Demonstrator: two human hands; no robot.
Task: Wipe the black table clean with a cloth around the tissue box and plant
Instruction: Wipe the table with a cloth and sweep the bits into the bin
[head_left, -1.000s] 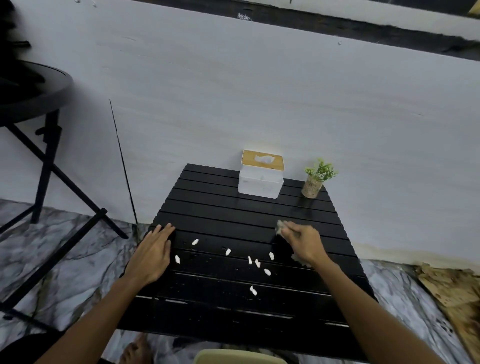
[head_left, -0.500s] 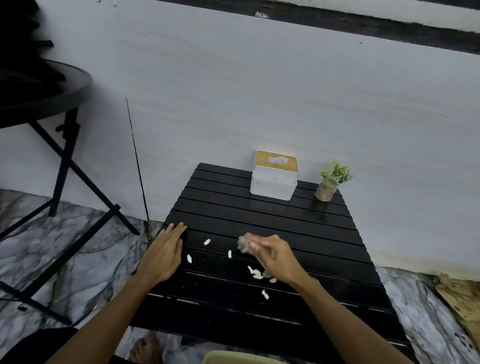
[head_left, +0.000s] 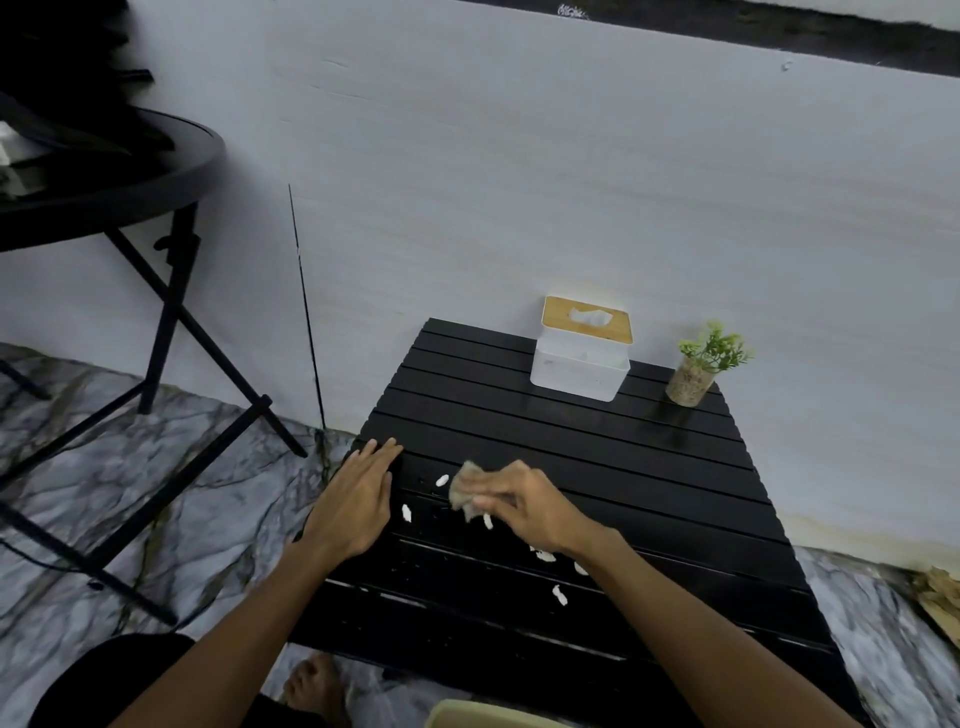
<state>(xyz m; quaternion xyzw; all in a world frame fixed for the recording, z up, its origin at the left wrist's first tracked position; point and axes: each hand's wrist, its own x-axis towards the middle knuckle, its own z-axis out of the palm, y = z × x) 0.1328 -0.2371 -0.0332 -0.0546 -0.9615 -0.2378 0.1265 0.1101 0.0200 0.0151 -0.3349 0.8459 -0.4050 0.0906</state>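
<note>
The black slatted table (head_left: 597, 447) stands against a white wall. At its far edge sit a white tissue box (head_left: 581, 358) with a wooden lid and, to the right, a small green plant (head_left: 698, 366) in a speckled pot. My right hand (head_left: 524, 506) presses a crumpled grey cloth (head_left: 465, 488) on the table's left-middle area. My left hand (head_left: 358, 501) lies flat on the table's left edge, fingers apart, holding nothing. Several small white scraps (head_left: 545, 556) lie on the slats around and behind my right hand.
A round black folding table (head_left: 104, 176) with crossed legs stands at the left on the marble floor (head_left: 156, 519). Brown debris (head_left: 940, 597) lies on the floor at the right. A pale chair edge (head_left: 483, 714) and a bare foot (head_left: 317, 686) show at the bottom.
My right hand has swept the cloth leftward across the table, from the right-middle toward my left hand, pushing some white scraps along. The left hand has stayed put.
</note>
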